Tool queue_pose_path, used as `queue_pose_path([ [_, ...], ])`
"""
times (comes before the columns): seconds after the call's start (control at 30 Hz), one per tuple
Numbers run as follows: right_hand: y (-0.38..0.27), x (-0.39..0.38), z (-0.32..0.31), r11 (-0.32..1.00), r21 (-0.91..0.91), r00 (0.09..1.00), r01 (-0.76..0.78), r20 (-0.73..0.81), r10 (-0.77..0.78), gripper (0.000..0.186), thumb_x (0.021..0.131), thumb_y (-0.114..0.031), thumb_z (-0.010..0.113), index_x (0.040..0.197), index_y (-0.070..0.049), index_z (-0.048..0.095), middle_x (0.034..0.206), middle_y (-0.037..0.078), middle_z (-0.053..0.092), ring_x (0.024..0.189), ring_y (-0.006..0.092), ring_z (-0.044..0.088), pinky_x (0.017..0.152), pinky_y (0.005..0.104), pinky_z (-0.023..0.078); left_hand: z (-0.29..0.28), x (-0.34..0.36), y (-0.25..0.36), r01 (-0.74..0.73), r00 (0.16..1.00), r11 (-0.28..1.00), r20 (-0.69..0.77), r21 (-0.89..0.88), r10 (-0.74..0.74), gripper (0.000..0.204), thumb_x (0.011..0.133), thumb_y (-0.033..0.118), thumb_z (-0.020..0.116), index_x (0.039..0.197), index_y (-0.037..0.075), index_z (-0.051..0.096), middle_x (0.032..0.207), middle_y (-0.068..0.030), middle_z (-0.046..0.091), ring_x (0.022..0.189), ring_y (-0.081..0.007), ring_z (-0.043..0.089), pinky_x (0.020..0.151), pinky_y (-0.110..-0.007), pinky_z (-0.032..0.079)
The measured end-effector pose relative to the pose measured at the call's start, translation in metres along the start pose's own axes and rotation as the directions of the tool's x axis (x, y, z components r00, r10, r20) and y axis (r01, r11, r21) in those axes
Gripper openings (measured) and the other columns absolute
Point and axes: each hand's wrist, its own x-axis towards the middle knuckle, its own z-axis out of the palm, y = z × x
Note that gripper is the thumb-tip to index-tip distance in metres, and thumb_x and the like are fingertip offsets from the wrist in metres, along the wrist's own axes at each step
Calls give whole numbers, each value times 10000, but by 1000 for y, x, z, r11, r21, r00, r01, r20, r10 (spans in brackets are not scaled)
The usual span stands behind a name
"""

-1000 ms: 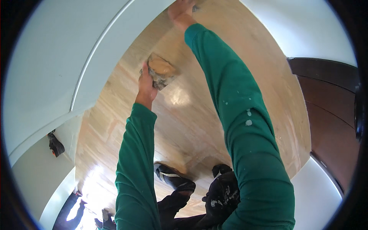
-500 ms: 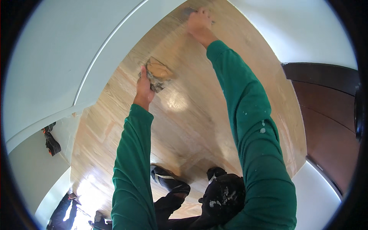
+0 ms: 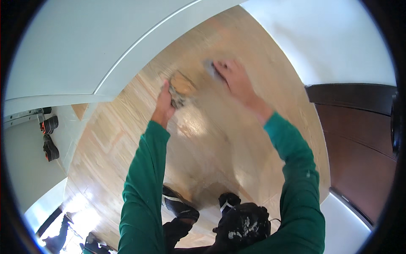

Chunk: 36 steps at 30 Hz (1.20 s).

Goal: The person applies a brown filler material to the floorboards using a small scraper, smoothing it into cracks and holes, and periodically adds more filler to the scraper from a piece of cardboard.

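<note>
My left hand (image 3: 164,103) grips the edge of a small, stained flat board (image 3: 177,100), with its thumb along the near side. A lump of tan putty (image 3: 182,84) lies on the board, just above the wood-look floor (image 3: 211,139). To the right of it, my right hand (image 3: 242,84) is closed round a grey flat-bladed scraper (image 3: 209,67). Motion blurs the scraper and the hand, and a gap shows between the blade and the board. Whether the blade touches the floor I cannot tell.
A pale panel (image 3: 105,46) bounds the floor on the left, a white wall (image 3: 321,42) at far right. A dark brown door (image 3: 355,148) stands right. Black shoes (image 3: 50,148) lie at far left. My own shoe (image 3: 179,205) is near the lower edge, beside a paint-splashed black rounded shape (image 3: 243,224).
My right hand has come back from the far end of the floor toward the board, bringing the scraper. The left hand keeps its hold on the board, and the whole view has shifted slightly.
</note>
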Motion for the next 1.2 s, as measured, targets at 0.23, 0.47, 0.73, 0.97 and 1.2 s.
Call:
queue_pose_path([
  [0.23,-66,-89,-63,949,177,965,262,-65,-254,509,758,-111,673,1263,-87,611,1236,45,582,1017,261,555,855,383,460,103,-99,-34,220,956,968,224,-120,-190,629,987,514,438,1365,12,443,1317,-104,552,1175,-227,558,1002,-366,461],
  [0.47,-14,-88,-84,1000,15,998,21,-56,-20,383,840,-127,628,1218,-62,624,1207,59,603,971,248,573,822,356,480,117,-120,-20,-51,987,998,152,24,47,576,1005,474,431,1302,-16,498,1243,-105,596,1148,-225,572,942,-333,473],
  [0.73,-82,-48,-154,-678,601,462,-424,787,408,372,969,-237,503,1220,36,535,1128,124,643,1000,239,660,921,383,521,97,-142,-14,-746,274,-197,563,636,779,590,986,479,441,1070,-66,652,952,-185,697,863,-289,697,720,-330,540],
  [0.97,-96,-46,-147,-777,434,439,-455,869,228,361,944,-213,529,1204,37,543,1097,130,656,967,231,668,912,382,525,107,-141,0,-791,144,-461,855,402,498,556,937,457,519,1115,-56,637,1063,-207,681,1029,-347,667,834,-387,557],
  [1.2,-55,-13,-140,-524,519,386,-676,854,349,366,920,-224,567,1206,3,570,1109,101,656,975,208,661,911,354,518,58,-91,-16,-326,617,388,-117,862,779,486,987,407,528,810,-33,634,721,-75,615,646,-174,557,584,-326,475],
])
